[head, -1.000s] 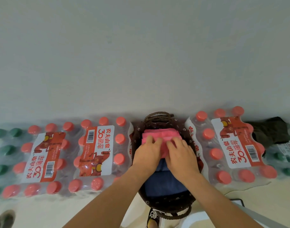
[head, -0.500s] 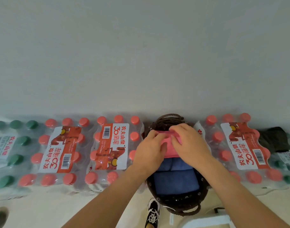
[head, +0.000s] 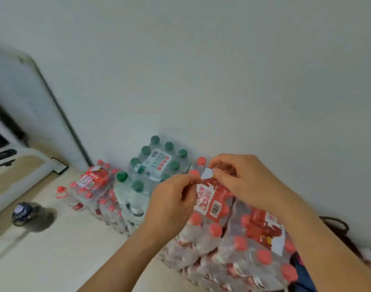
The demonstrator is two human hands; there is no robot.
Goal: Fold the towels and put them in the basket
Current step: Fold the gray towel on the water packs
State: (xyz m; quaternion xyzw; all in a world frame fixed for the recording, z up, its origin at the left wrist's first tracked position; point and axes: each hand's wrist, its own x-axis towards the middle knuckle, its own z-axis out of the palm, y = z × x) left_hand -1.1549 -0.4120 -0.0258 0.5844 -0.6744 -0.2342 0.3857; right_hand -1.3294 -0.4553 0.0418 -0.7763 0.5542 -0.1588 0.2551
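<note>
Basket (head: pixel 338 223) at lower-right edge, mostly out of frame; blue towel (head: pixel 304 277) inside, presumably stowed folded. Left hand (head: pixel 172 204) and right hand (head: pixel 245 182) raised mid-frame over bottle packs (head: pixel 214 207), well apart from basket, likely btwn towels. Fingers curled, tips nearly meeting; cannot tell whether anything pinched. No unfolded towel in view.

left hand (head: pixel 172 205), right hand (head: pixel 243 182) lifted off basket (head: pixel 338 221), now over bottle packs (head: pixel 214 209)

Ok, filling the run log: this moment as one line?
left hand: curled, nothing seen held | right hand: same | both in front of bottle packs | basket: right edge | blue towel inside
</note>
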